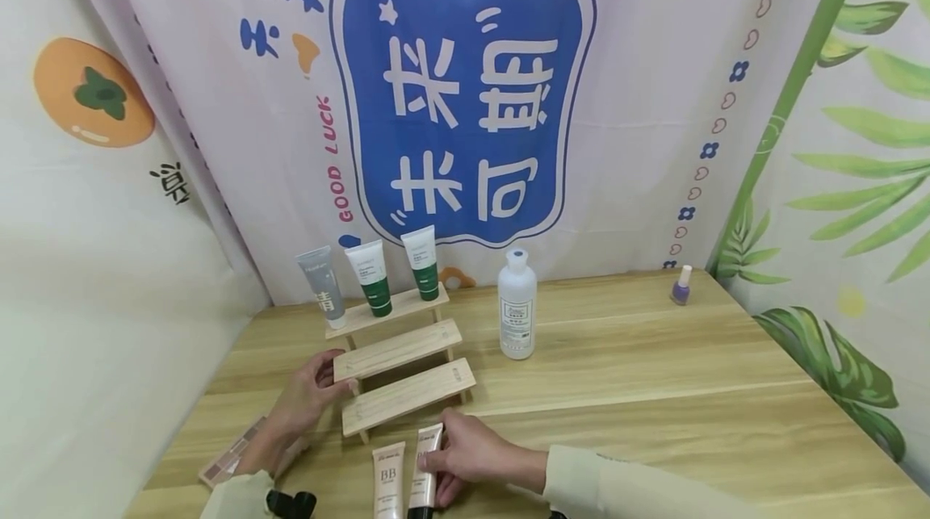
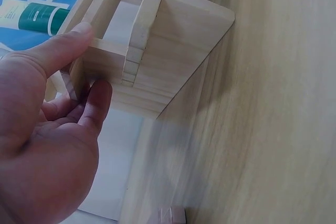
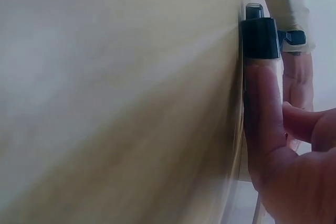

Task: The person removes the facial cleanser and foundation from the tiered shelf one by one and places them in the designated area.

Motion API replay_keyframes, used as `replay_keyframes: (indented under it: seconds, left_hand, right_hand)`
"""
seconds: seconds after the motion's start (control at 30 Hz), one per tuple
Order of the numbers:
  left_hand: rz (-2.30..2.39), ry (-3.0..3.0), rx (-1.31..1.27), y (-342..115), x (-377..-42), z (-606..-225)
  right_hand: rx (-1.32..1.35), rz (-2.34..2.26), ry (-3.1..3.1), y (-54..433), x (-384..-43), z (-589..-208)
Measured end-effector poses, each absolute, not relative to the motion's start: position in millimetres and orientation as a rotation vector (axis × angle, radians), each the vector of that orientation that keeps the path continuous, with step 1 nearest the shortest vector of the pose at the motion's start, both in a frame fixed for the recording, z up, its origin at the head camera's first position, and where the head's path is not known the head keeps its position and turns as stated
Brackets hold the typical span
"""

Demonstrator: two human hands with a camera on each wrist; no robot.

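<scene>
A three-tier wooden display rack [image 1: 407,402] stands on the table. My left hand [image 1: 305,394] grips its left side at the middle tier, with thumb and fingers around the wood in the left wrist view. My right hand [image 1: 472,450] holds a beige BB cream tube [image 1: 423,488] with a black cap [image 3: 261,38], in front of the rack. A second BB cream tube [image 1: 388,479] is just left of it. On the top tier stand a grey tube [image 1: 322,289] and two white-and-green tubes [image 1: 371,277]. The lower two tiers bear nothing.
Right of the rack stands a white bottle [image 1: 517,309]. A small purple nail polish bottle [image 1: 681,286] is near the table's back right corner. An eyeshadow palette [image 1: 232,454] lies partly beneath my left forearm. A printed cloth [image 1: 639,99] hangs behind the table.
</scene>
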State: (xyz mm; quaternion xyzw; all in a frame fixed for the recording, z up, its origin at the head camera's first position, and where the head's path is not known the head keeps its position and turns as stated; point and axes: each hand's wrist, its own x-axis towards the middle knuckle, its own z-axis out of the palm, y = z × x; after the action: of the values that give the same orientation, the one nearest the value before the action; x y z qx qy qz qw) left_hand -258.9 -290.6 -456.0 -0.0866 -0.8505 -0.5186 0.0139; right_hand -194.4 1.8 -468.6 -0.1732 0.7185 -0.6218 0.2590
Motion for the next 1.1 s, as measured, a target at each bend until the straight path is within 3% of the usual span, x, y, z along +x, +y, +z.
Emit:
replay_keyframes:
  seconds: [0.87,1.1]
  left_hand:
    - [-1.608,-2.640,-0.265,-290.8,-258.5,-453.7]
    - [-1.612,-2.648,-0.260,-290.8,-258.5,-454.9]
  right_hand:
    - [-0.407,-1.619,2.023,1.6,-204.3,-467.2]
    - [-0.364,-1.643,2.126,15.3,-229.5,-445.6]
